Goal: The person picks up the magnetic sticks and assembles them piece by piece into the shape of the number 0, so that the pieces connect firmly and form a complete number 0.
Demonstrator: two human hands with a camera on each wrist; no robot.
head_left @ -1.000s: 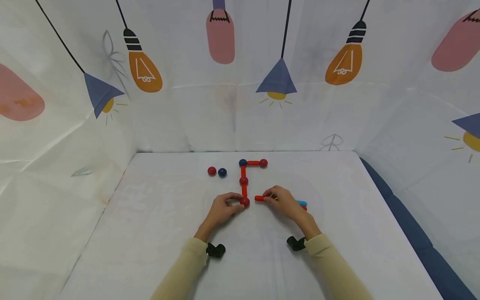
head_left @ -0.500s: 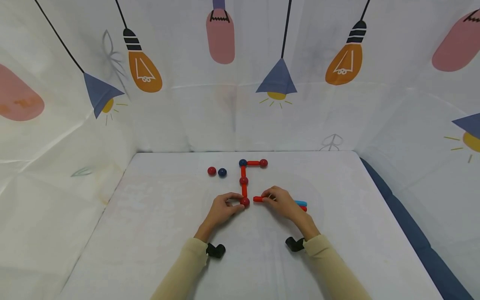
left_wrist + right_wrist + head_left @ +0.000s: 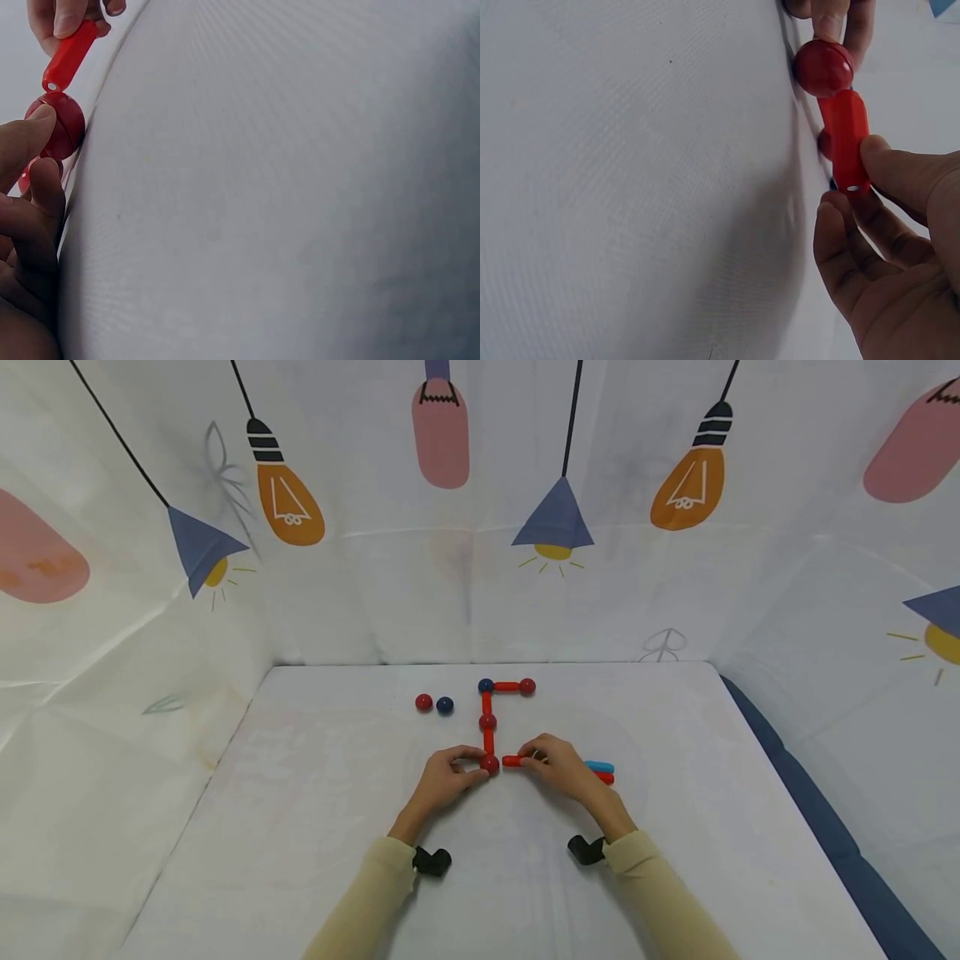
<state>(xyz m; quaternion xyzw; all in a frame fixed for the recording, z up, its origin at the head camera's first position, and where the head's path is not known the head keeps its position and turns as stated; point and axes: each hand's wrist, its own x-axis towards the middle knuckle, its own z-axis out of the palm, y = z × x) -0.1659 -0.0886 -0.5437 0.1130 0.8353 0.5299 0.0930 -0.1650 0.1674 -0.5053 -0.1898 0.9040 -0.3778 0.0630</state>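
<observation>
Balls and red rods joined together make a bent chain on the white table, with a blue ball at its far corner. The red ball at the chain's near end is pinched between thumb and finger of my left hand. My right hand pinches a loose red rod just right of that ball. In the left wrist view the tip of the rod is right at the ball. Thumb and fingers grip the rod along its length in the right wrist view.
A blue rod and another red rod lie beside my right hand, partly hidden by it. Left of the chain sit a loose red ball and a loose dark blue ball. A printed white cloth hangs behind the table.
My right hand has moved slightly left and nearer to me, bringing the red rod closer to the near-end ball. More of the loose rods shows. The left hand stays still.
</observation>
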